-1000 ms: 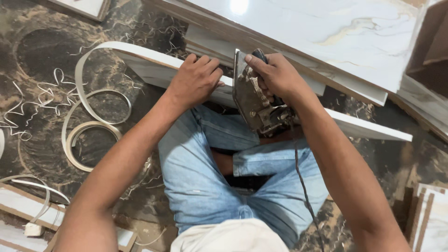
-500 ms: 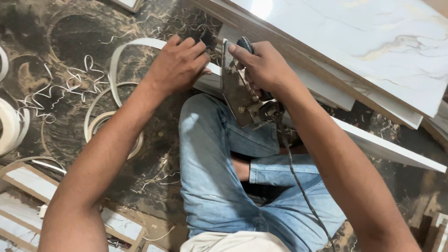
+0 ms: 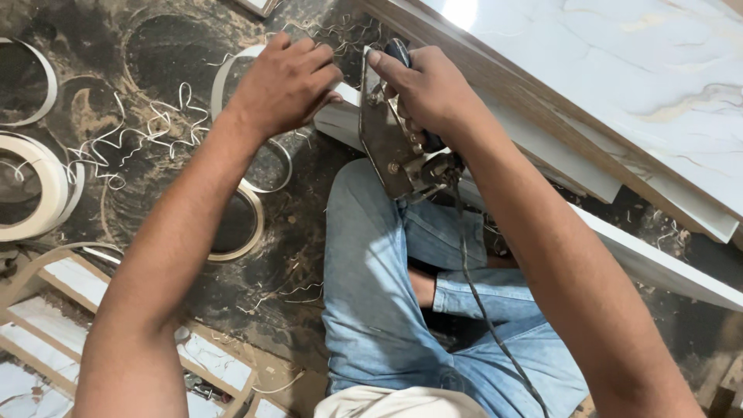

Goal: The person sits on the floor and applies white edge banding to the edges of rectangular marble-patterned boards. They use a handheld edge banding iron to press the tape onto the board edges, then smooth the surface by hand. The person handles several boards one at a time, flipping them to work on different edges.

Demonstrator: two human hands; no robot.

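Observation:
My right hand (image 3: 433,89) grips a corded metal power trimmer (image 3: 391,147), its flat base pressed against the edge of a long white board (image 3: 658,267) that lies across my legs. My left hand (image 3: 286,81) presses down on the left end of that board (image 3: 337,120), fingers curled over it. A black cable (image 3: 476,298) runs from the tool down over my jeans. I sit on the floor with my legs folded under the board.
Coils of white edge-banding strip (image 3: 35,190) and curly shavings (image 3: 155,128) lie on the dark marbled floor at the left. A large marble-patterned panel (image 3: 619,70) sits at the upper right. Framed white offcuts (image 3: 54,340) lie at the lower left.
The view has shifted and closed in on my hands. Both hands and the trimmer sit nearer the board's left end than before.

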